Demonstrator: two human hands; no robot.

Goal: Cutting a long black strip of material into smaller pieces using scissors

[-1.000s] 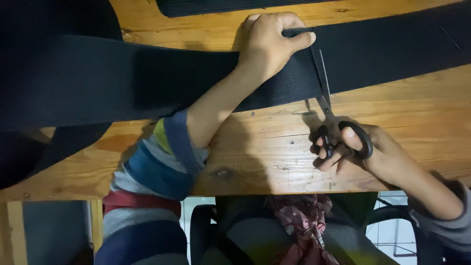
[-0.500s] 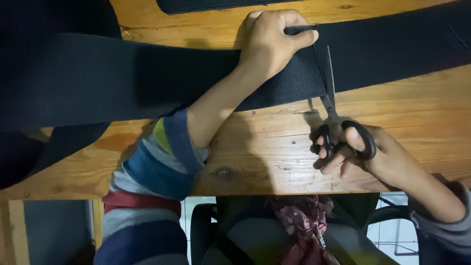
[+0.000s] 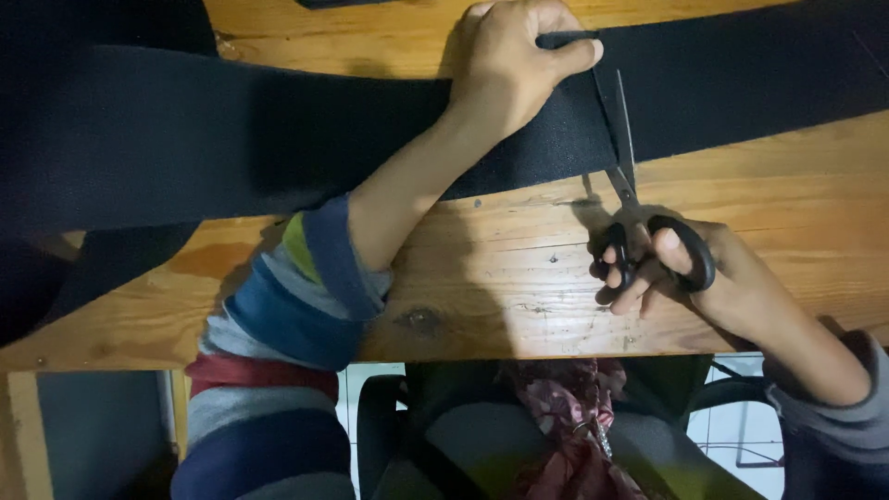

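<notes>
Wide black strap [image 3: 278, 139] laid flat across wooden surface [image 3: 519, 278], running left to right. Left hand [image 3: 509, 65] pressed on strap near its far edge, fingers [image 3: 574, 57] curled over that edge. Striped sleeve [image 3: 287, 306] pushed up on left forearm. Right hand [image 3: 704, 278] at near side of surface, fingers through black handles of scissors [image 3: 639, 213]. Blades slightly parted, pointing away from body, tips over the strap just right of left hand. Dark knot in wood [image 3: 421, 319] near front edge. Chair [image 3: 389, 435] and patterned red cloth [image 3: 565, 417] visible below surface edge.
</notes>
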